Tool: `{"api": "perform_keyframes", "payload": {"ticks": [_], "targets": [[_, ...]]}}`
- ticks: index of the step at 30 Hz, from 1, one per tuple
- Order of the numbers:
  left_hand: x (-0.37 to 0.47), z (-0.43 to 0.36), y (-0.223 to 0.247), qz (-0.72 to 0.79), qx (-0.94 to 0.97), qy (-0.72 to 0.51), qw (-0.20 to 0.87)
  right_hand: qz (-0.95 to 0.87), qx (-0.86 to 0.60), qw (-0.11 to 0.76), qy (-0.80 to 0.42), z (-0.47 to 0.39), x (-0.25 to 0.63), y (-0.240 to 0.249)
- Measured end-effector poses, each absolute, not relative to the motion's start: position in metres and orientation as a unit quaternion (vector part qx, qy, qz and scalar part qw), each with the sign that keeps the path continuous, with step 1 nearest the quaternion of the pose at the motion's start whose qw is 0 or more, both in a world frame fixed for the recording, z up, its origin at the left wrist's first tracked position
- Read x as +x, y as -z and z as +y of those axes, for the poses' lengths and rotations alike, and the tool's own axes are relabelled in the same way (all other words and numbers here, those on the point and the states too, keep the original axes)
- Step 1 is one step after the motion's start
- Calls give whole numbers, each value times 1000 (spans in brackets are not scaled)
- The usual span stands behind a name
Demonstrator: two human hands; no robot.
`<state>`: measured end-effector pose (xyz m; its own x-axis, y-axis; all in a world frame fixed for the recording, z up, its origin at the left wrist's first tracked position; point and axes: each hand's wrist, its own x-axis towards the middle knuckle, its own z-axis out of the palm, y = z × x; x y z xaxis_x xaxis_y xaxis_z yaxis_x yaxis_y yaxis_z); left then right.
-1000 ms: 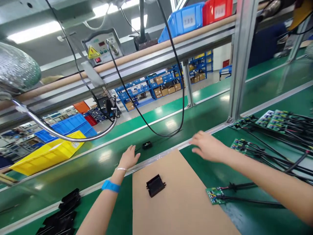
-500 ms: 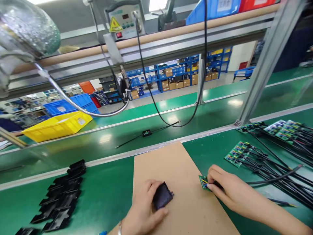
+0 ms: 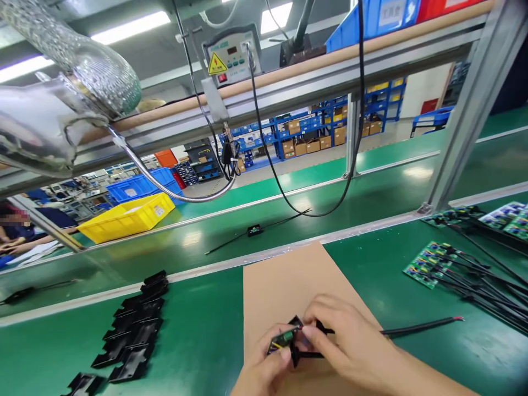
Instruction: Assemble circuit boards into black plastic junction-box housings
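Over the brown cardboard sheet (image 3: pixel 284 280), my left hand (image 3: pixel 266 357) pinches a small green circuit board (image 3: pixel 282 342) together with a black plastic housing (image 3: pixel 295 352). The board lies tilted at the housing, partly hidden by fingers. My right hand (image 3: pixel 342 335) touches the right side of these parts, its thumb and fingers closed round the black cable at the board's end. That black cable (image 3: pixel 424 328) comes out beneath my right wrist and runs right to bare red wire ends.
Black housings (image 3: pixel 136 330) lie in rows at left. Circuit boards with cables (image 3: pixel 433 264) lie at right. Behind the metal rail (image 3: pixel 264 254) is a wired module (image 3: pixel 254 230); a yellow bin (image 3: pixel 127 217) stands farther left. A black cable loop (image 3: pixel 284 192) hangs ahead.
My right hand has moved left with the circuit board and cable, bringing them to the housing in my left hand. The camera view has shifted, and a person now shows at far left.
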<state>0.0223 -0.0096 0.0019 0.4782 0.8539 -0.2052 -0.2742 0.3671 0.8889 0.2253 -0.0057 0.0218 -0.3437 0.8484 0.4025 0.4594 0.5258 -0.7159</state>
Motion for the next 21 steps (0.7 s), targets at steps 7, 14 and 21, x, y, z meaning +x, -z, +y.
{"api": "perform_keyframes", "payload": {"ticks": [7, 14, 21], "targets": [[24, -6, -1, 402, 430, -262, 765, -762, -456, 368, -277, 0, 222, -18], [26, -4, -9, 476, 707, -115, 510, -802, -518, 287, -79, -5, 213, -6], [13, -9, -8, 478, 680, -91, 548, -826, -513, 220, -74, -2, 201, 2]]}}
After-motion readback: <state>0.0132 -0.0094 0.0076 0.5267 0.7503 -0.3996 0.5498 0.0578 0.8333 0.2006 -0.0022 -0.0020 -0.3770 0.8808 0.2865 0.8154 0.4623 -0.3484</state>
